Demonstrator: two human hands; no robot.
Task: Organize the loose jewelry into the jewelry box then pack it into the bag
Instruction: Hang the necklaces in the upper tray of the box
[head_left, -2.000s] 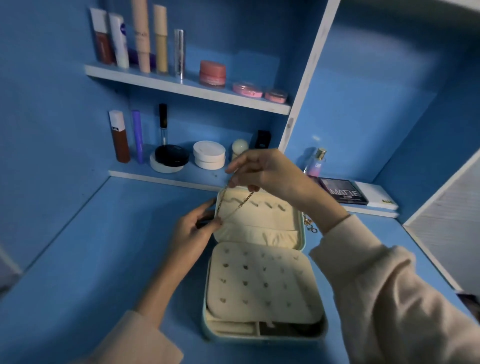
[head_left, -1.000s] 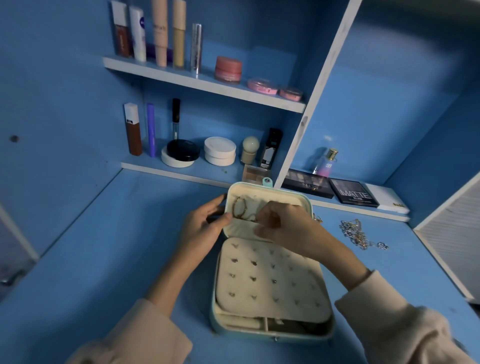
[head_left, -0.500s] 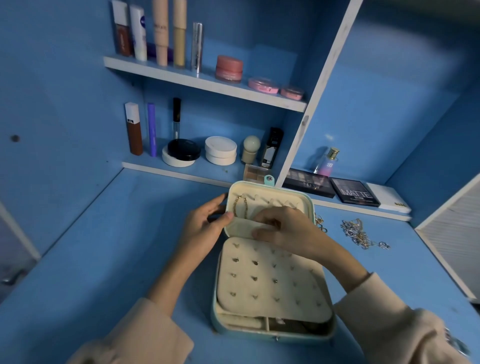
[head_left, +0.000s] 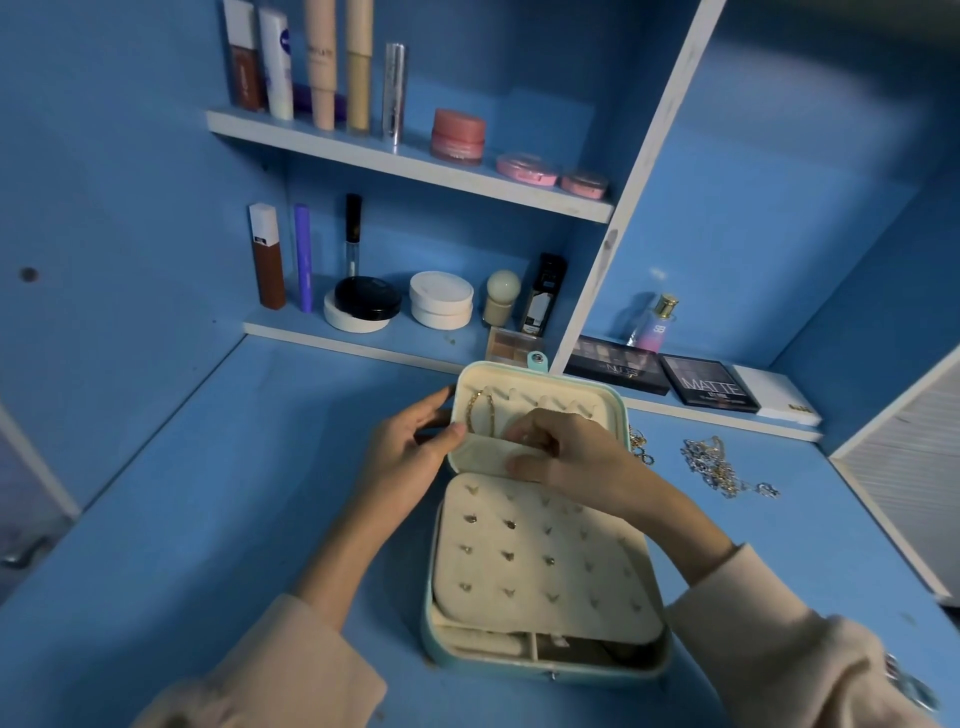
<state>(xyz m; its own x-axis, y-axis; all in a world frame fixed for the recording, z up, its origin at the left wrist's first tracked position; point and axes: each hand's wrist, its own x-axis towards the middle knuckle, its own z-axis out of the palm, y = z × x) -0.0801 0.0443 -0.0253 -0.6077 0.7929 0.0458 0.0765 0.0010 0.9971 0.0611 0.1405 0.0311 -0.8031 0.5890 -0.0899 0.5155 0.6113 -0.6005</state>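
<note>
Squarely below my head camera, the jewelry box (head_left: 519, 667) lay open on the blue bench (head_left: 260, 493). Its lid (head_left: 561, 387) was tilted up at the far side, and a cream earring panel (head_left: 545, 556) covered most of the base, with several small studs pinned in its slots. A gold chain (head_left: 480, 413) hung looped from a hook at the left end of the lid's lining.

The left hand (head_left: 410, 452) gripped the lid's left edge, thumb on the inner rim just beside the chain, the other fingers curled round behind. The right hand (head_left: 566, 452) rested on the lid's pocket, its fingers bent and drawn together, tips against the lining just right of the chain. From my remote seat I could not tell whether they pinched the chain or only pressed the fabric.

A tangle of loose jewelry (head_left: 722, 467) lay on the bench well to the right of the box. A few small rings (head_left: 641, 447) sat just beside the lid's right edge.

Behind, an upper shelf (head_left: 415, 166) carried upright tubes and pink jars, and a lower shelf (head_left: 363, 343) held bottles and round compacts. Two dark palettes (head_left: 711, 384) and a perfume bottle (head_left: 652, 325) stood on the ledge to the right. Cream sleeves (head_left: 270, 670) covered both forearms short of the wrists.
</note>
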